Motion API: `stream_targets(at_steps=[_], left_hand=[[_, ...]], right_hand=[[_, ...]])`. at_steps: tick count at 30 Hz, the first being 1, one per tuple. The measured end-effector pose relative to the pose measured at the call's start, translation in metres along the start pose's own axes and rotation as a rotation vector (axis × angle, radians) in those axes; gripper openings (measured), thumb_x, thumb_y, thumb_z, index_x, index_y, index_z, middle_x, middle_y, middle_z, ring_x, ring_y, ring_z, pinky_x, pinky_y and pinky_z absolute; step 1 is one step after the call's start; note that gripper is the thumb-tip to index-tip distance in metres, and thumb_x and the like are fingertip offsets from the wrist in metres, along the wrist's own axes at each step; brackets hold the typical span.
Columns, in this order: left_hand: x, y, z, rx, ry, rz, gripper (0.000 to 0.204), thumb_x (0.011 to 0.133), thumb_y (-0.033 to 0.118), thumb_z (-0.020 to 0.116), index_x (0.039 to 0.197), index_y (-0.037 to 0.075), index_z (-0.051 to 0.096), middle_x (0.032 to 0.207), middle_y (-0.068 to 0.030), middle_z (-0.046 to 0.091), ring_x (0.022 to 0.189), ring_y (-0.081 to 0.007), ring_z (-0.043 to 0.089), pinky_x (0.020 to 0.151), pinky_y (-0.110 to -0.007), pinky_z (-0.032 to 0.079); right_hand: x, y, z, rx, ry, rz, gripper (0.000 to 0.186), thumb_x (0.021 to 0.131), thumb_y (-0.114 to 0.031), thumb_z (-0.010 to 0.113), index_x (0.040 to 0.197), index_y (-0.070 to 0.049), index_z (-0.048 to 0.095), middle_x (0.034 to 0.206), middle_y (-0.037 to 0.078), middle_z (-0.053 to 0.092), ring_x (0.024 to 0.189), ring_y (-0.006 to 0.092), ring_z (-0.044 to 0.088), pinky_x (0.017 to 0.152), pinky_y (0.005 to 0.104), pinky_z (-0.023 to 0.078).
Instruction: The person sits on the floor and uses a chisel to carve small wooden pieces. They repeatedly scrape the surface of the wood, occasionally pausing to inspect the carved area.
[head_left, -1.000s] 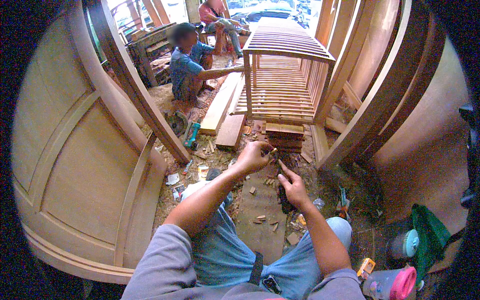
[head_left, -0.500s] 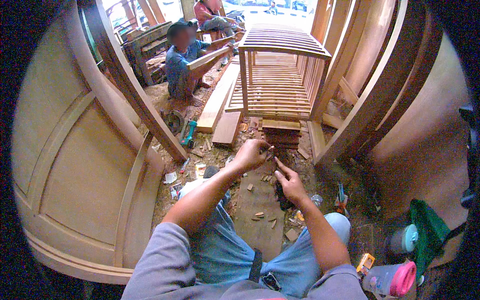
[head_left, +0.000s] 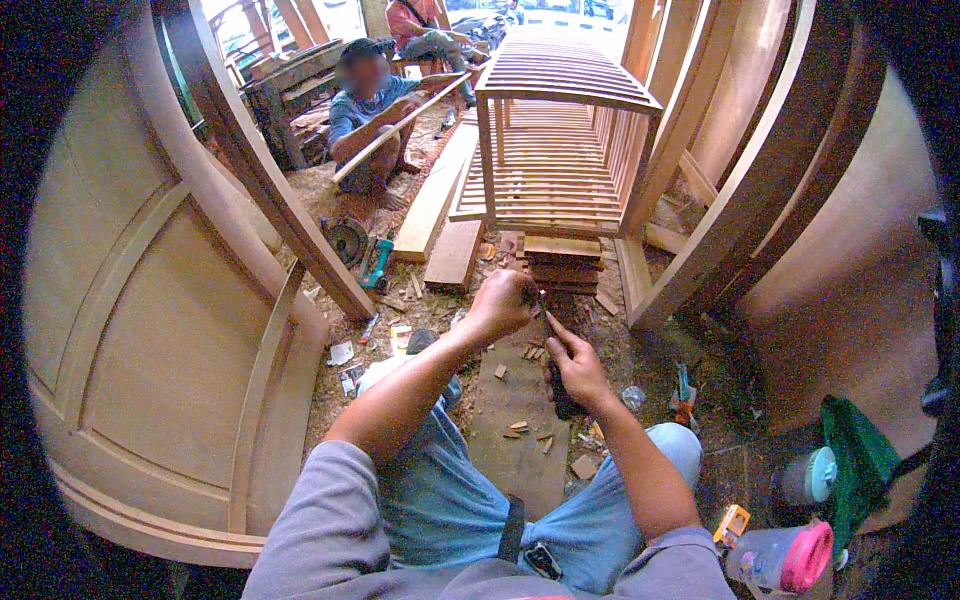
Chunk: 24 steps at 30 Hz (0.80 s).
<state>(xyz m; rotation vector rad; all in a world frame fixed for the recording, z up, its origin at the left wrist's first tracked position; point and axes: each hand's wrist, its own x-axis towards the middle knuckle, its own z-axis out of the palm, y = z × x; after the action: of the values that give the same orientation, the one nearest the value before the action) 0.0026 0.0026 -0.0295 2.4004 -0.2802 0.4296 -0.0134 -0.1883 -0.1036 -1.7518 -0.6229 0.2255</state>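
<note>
Chips (head_left: 517,428) dot the board (head_left: 510,470) down here; above it, right hand (head_left: 580,372) wrapped round a dark tool (head_left: 562,395), left hand (head_left: 507,303) pinching a small piece (head_left: 543,292) near its tip; littered floor (head_left: 400,305) beyond, then a slatted frame (head_left: 555,165), co-worker (head_left: 348,117) alongside.

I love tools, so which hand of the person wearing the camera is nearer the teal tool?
Left. The left hand is to the right of the teal tool; the right hand is farther right and lower in the picture.

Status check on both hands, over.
Left hand: pinching small pale piece, mostly hidden. Right hand: gripping dark tool, close by. Wood chips on board below.
</note>
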Motion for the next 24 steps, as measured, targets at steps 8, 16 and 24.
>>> stream_targets(at_steps=[8,16,24], left_hand=[[-0.013,0.029,0.007,0.044,0.062,0.128,0.015,0.070,0.017,0.068,0.070,0.002,0.067,0.070,-0.0203,0.063,0.071,-0.0363,0.063,0.066,-0.043,0.050],[0.001,-0.005,-0.007,-0.150,0.138,-0.126,0.019,0.073,0.011,0.069,0.088,0.000,0.069,0.088,-0.0182,0.067,0.078,-0.0289,0.066,0.073,-0.036,0.051],[-0.003,-0.007,-0.004,-0.191,0.106,-0.132,0.018,0.070,0.010,0.070,0.085,-0.001,0.068,0.080,-0.0191,0.066,0.072,-0.0289,0.065,0.069,-0.037,0.050]], right_hand=[[0.035,0.007,-0.066,0.497,0.733,0.228,0.023,0.097,-0.029,0.041,0.093,-0.007,0.045,0.054,0.007,0.047,0.037,0.0210,0.050,0.035,0.0376,0.046],[0.008,-0.013,-0.037,0.338,0.070,0.137,0.033,0.095,-0.021,0.048,0.126,-0.010,0.050,0.063,0.004,0.055,0.046,0.0139,0.052,0.040,0.0306,0.046],[-0.003,-0.024,-0.007,0.041,-0.058,0.012,0.043,0.093,-0.015,0.052,0.135,-0.011,0.045,0.104,0.005,0.062,0.092,0.0114,0.055,0.086,0.0251,0.043]])
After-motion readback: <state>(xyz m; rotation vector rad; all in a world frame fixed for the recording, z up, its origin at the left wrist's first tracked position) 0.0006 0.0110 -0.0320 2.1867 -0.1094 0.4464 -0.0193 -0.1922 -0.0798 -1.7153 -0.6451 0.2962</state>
